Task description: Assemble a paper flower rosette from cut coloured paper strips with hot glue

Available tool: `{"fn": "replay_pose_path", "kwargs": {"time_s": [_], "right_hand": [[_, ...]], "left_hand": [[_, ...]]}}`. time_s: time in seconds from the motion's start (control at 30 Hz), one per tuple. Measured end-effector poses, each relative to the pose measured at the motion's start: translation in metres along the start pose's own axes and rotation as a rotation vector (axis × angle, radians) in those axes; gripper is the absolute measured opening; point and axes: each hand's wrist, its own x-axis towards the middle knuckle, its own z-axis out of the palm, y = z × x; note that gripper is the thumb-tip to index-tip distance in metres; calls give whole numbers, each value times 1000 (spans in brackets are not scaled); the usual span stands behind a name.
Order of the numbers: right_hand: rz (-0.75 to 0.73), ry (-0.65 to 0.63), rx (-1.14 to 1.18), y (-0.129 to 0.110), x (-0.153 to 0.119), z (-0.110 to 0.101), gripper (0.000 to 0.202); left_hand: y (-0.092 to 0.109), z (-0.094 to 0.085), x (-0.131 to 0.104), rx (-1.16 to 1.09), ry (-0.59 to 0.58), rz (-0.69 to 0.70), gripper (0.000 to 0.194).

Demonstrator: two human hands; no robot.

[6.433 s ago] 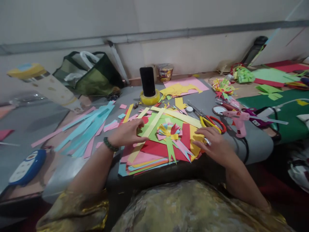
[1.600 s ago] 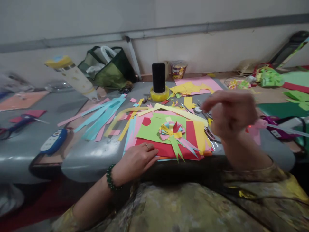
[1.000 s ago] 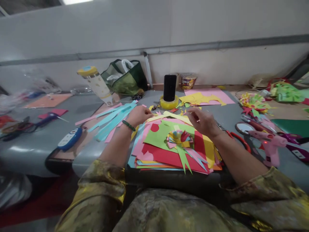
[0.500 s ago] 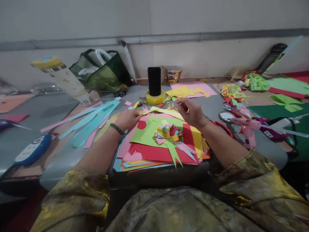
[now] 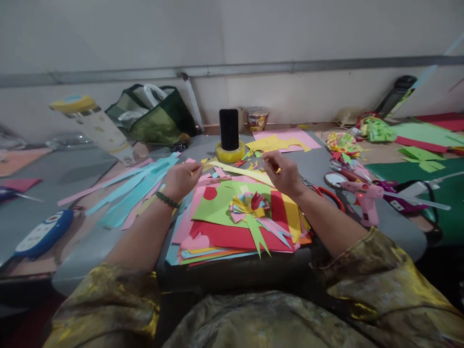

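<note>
A pale yellow paper strip [image 5: 239, 170] stretches between my two hands above the paper pile. My left hand [image 5: 183, 180], wearing a dark green bead bracelet, pinches its left end. The strip's other end meets the fingers of my right hand [image 5: 284, 175], which are curled and partly hide it. Below lies a light green sheet [image 5: 213, 208] with a red dot, and on it a many-coloured paper rosette [image 5: 248, 207] with green and pink tails. Red card [image 5: 224, 234] and several coloured sheets are stacked underneath.
Blue and pink strips [image 5: 139, 186] lie to the left, near a blue-and-white device [image 5: 45, 233] and a bottle [image 5: 96, 125]. A phone [image 5: 229, 129] stands on a yellow tape roll [image 5: 230, 152]. Red-handled scissors [image 5: 328, 195] and a pink glue gun [image 5: 366, 198] are at right.
My left hand has shifted slightly left, and the strip now looks straighter and more stretched. The whole view has tilted a little, so everything sits lower in the picture.
</note>
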Motion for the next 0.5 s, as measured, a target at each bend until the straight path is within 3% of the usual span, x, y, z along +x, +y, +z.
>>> {"fn": "replay_pose_path", "kwargs": {"time_s": [0.3,0.4,0.5], "right_hand": [[36,-47,10,0,-2,3,8],[83,-112,-30,0,-1,6,8],[148,-201,-102,2,0,8,6]], "left_hand": [[-8,2,-4,-225,416,88,40],[-5,-3,-4,-213,392,28,40],[-3,-8,-4,-187,264,-57,37]]}}
